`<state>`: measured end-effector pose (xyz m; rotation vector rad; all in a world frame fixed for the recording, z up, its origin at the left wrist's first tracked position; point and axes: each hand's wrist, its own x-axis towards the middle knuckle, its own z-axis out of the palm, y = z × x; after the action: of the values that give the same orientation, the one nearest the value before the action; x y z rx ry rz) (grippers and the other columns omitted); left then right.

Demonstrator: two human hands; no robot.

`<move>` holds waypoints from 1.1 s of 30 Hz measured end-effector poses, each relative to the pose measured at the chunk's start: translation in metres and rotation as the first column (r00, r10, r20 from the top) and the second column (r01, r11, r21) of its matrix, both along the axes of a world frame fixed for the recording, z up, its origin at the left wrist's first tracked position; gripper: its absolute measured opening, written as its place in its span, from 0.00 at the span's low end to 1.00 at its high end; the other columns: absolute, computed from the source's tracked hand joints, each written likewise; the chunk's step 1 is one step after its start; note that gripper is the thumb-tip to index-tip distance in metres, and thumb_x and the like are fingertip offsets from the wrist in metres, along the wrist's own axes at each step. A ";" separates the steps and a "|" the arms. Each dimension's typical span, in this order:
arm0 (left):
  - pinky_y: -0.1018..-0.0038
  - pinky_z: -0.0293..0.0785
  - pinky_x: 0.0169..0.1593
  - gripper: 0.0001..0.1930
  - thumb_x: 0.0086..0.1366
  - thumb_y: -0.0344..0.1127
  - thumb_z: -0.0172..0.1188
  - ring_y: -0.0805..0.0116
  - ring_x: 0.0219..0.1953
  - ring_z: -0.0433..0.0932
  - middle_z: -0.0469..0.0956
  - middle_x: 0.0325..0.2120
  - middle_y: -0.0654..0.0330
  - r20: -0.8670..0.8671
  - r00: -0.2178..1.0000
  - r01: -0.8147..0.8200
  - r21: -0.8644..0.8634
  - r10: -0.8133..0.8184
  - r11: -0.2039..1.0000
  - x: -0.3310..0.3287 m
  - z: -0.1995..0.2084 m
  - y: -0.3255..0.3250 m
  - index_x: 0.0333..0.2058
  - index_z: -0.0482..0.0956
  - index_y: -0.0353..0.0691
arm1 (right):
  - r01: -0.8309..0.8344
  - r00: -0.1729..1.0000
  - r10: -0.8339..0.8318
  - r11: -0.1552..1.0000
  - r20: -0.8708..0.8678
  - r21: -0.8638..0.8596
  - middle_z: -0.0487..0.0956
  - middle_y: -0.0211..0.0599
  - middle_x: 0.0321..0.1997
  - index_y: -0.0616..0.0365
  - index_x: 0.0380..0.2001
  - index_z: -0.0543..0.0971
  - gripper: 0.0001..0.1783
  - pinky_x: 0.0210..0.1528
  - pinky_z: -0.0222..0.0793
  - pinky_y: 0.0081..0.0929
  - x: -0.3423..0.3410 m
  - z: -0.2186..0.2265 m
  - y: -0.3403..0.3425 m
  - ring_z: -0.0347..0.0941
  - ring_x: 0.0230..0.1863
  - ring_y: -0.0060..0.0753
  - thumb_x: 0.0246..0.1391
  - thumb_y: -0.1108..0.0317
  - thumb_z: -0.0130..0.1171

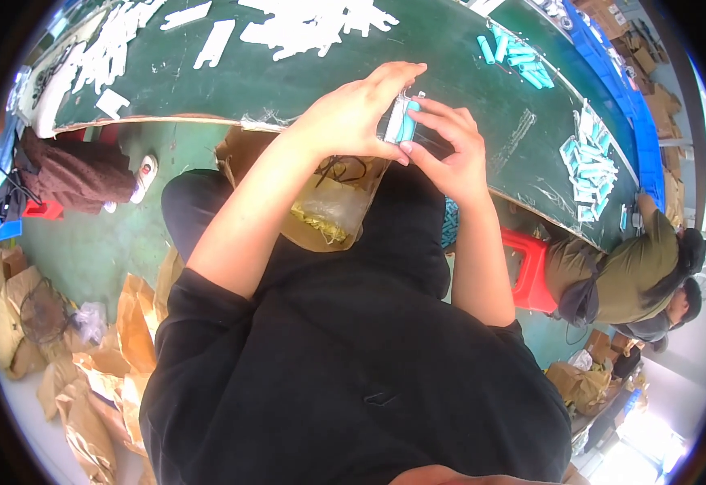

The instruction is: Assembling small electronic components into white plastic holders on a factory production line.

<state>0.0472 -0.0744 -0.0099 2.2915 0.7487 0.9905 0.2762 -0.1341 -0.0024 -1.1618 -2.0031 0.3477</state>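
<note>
Above the table's front edge, my left hand (349, 113) grips a small white plastic piece (393, 121) between its thumb and fingers. A teal cylinder (409, 121) lies lengthwise against that piece, on its right side. My right hand (456, 149) closes on the teal cylinder from the right, its thumb low and its fingertips at the upper end. The thumbs of both hands nearly meet below the two parts. How far the cylinder sits inside the white piece is hard to tell.
White plastic pieces (312, 28) lie spread over the green table (207, 89). Loose teal cylinders (519, 58) and a pile of white-and-teal pieces (589, 170) are to the right. An open cardboard box (308, 230) stands at my lap. Another person (620, 271) sits at right by a red stool (528, 271).
</note>
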 end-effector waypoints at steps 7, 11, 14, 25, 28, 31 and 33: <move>0.54 0.79 0.65 0.61 0.42 0.45 0.88 0.43 0.65 0.78 0.72 0.68 0.49 -0.036 0.999 -0.028 0.025 0.029 0.999 0.001 0.002 -0.004 0.74 0.63 0.43 | 0.005 0.999 -0.007 0.999 0.051 0.043 0.87 0.32 0.60 0.48 0.50 0.91 0.26 0.63 0.68 0.39 0.001 0.000 0.001 0.77 0.52 0.40 0.44 0.62 0.82; 0.54 0.79 0.63 0.60 0.42 0.47 0.88 0.41 0.63 0.78 0.73 0.67 0.50 -0.039 0.998 -0.041 0.030 0.042 0.999 0.001 0.001 -0.006 0.73 0.64 0.43 | -0.005 0.994 0.000 0.999 0.112 0.045 0.87 0.31 0.60 0.48 0.51 0.91 0.27 0.63 0.67 0.39 0.002 -0.001 0.000 0.76 0.51 0.39 0.44 0.62 0.82; 0.54 0.80 0.62 0.60 0.42 0.48 0.87 0.41 0.62 0.79 0.73 0.67 0.50 -0.026 0.999 -0.039 0.045 0.040 0.998 0.002 -0.002 -0.006 0.73 0.65 0.43 | -0.029 0.991 0.021 0.998 0.132 0.056 0.87 0.30 0.61 0.48 0.51 0.91 0.26 0.63 0.67 0.40 0.003 0.000 0.000 0.75 0.52 0.40 0.45 0.63 0.80; 0.55 0.78 0.65 0.58 0.43 0.43 0.87 0.44 0.65 0.78 0.73 0.68 0.51 -0.033 0.998 -0.062 0.014 0.062 0.998 0.006 -0.001 -0.006 0.73 0.65 0.42 | -0.043 0.968 0.018 0.994 0.250 0.096 0.85 0.30 0.64 0.47 0.53 0.90 0.24 0.64 0.67 0.43 0.004 0.002 -0.004 0.75 0.57 0.44 0.49 0.62 0.75; 0.54 0.76 0.67 0.56 0.48 0.52 0.82 0.41 0.67 0.75 0.71 0.69 0.44 -0.028 0.999 -0.015 0.060 0.017 0.998 0.013 0.003 0.001 0.74 0.65 0.44 | -0.047 0.973 0.012 0.988 0.231 0.149 0.85 0.31 0.62 0.45 0.52 0.90 0.26 0.61 0.71 0.49 0.015 -0.006 0.004 0.78 0.56 0.48 0.46 0.55 0.77; 0.53 0.72 0.71 0.68 0.34 0.54 0.88 0.41 0.70 0.73 0.71 0.70 0.44 -0.049 0.998 0.025 -0.034 -0.027 0.999 -0.001 0.008 0.003 0.75 0.64 0.41 | -0.046 0.975 0.009 0.986 0.224 0.162 0.84 0.29 0.64 0.40 0.55 0.88 0.30 0.63 0.68 0.50 0.001 -0.007 0.001 0.76 0.58 0.47 0.45 0.50 0.77; 0.55 0.69 0.74 0.74 0.27 0.50 0.91 0.46 0.74 0.70 0.69 0.73 0.45 0.007 0.997 0.081 -0.091 -0.081 0.993 -0.010 0.002 0.006 0.76 0.61 0.38 | -0.036 0.970 -0.003 0.987 0.245 0.155 0.83 0.29 0.67 0.42 0.55 0.87 0.30 0.64 0.68 0.49 -0.004 -0.008 -0.001 0.76 0.60 0.45 0.46 0.51 0.79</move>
<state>0.0373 -0.0689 -0.0077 2.2230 0.6794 0.9051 0.2724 -0.1349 -0.0100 -1.1320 -2.2092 0.0517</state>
